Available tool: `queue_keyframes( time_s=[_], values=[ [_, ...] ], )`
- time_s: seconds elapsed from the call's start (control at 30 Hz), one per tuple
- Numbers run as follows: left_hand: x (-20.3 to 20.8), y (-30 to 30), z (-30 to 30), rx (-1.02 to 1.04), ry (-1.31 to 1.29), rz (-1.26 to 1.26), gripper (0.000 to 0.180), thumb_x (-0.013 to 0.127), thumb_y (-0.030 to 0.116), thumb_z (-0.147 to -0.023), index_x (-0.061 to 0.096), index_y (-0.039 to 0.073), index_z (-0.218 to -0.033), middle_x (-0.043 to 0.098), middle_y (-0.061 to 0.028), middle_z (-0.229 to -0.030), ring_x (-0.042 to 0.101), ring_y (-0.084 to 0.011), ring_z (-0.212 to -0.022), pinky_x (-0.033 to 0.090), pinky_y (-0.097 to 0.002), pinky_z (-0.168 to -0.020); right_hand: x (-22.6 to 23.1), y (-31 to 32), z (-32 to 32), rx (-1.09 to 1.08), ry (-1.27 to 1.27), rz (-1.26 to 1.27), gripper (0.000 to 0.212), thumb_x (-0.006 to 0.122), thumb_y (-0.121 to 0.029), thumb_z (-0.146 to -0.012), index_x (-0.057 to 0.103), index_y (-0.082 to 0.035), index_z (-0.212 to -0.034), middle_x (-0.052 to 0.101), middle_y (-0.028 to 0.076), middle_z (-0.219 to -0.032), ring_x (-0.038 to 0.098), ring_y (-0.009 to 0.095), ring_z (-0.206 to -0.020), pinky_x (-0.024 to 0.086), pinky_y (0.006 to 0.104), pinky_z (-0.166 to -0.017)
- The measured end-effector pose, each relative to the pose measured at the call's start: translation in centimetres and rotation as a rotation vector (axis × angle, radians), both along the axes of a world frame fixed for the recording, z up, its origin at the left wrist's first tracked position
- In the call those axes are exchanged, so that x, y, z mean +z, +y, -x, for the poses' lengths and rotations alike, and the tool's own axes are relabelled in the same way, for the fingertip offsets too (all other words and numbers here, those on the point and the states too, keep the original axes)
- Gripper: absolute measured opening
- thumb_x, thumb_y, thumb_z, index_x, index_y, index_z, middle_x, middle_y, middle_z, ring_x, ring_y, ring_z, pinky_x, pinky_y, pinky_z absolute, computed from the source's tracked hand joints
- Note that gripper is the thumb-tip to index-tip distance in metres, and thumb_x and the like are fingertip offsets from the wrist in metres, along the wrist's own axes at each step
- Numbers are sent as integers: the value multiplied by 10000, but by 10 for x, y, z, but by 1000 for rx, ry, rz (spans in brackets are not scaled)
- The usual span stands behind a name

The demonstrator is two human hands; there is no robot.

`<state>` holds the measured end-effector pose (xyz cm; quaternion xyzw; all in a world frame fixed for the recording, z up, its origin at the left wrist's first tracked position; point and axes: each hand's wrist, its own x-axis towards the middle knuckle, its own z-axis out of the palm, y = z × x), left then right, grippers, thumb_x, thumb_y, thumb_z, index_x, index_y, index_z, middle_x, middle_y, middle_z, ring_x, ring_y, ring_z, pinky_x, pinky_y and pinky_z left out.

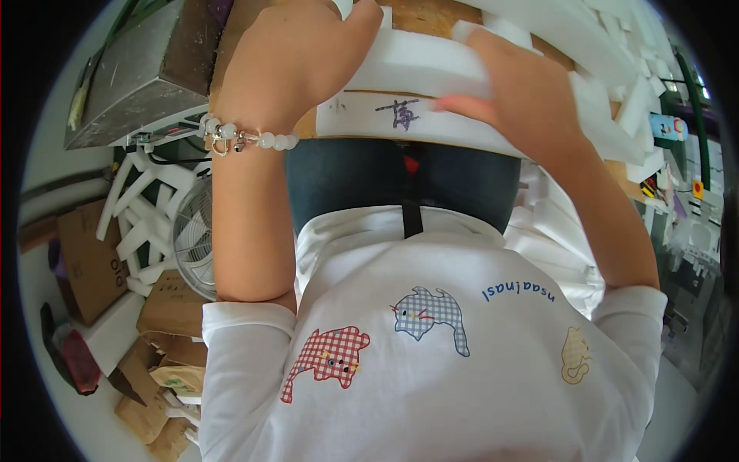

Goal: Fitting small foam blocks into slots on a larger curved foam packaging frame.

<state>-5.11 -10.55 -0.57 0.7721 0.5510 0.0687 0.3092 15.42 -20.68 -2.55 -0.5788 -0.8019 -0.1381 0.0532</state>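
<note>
My left hand [300, 58], with a pale beaded bracelet [273, 141] at the wrist, is at the top edge of the view. Its fingertips are cut off, and a bit of white foam [345, 6] shows between thumb and fingers. Beside it, a thick white foam strip [423, 61] lies across the work surface. My right hand [527, 92] rests over the strip's right end, slightly blurred. Its thumb stretches out to the left, apart from the other fingers, which are partly hidden. Below the thumb runs a white edge strip [346, 115] with dark handwriting.
White foam pieces [616, 46] are heaped at the upper right. A grey metal box [146, 77] stands at the upper left. On the left are a fan [192, 231], foam offcuts [146, 204] and cardboard boxes [92, 262]. A light blue can-shaped object [667, 127] is at the right.
</note>
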Motion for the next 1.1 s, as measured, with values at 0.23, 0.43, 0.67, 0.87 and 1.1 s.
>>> queue_keyframes(
  time_s=[0.23, 0.43, 0.67, 0.87, 1.1],
  values=[
    [-16, 5, 15, 108, -126, 26, 479, 517, 439, -915, 672, 20, -1088, 679, -102, -1032, 565, -219, -809, 491, -326, -725, 16, 39, 99, -213, 116, 221, 420, 752, -395, -765, 586, -45, -927, 653, 89, -781, 635, 213, -646, 477, 320, -546],
    [-9, -20, 10, 21, -213, -434, 336, 518, 279, -905, 675, -16, -881, 684, -145, -773, 583, -290, -682, 480, -352, -652, -4, 32, 76, -13, 163, -76, 362, 755, -345, -744, 566, -55, -853, 604, 60, -750, 609, 200, -623, 465, 323, -519],
    [-55, -20, 29, -168, -718, -410, 205, 599, 246, -893, 663, 52, -887, 696, -87, -825, 611, -212, -707, 493, -322, -731, 13, -13, 0, -156, 328, 74, 370, 779, -364, -716, 551, -103, -847, 560, 23, -754, 552, 204, -650, 446, 308, -633],
    [-75, -18, 41, -152, -1124, -182, 234, 654, 334, -876, 630, 102, -885, 694, -79, -822, 628, -193, -780, 477, -404, -894, 26, -44, -31, -207, 332, 131, 317, 788, -255, -684, 551, -98, -824, 567, 13, -770, 501, 199, -642, 419, 302, -630],
    [-66, -20, 57, -343, -995, -192, 235, 680, 362, -879, 584, 154, -932, 706, -49, -835, 630, -199, -852, 411, -507, -1015, 18, -50, -34, -160, 308, 27, 286, 774, -110, -644, 516, -138, -765, 576, -11, -797, 522, 147, -653, 466, 299, -682]
  ],
)
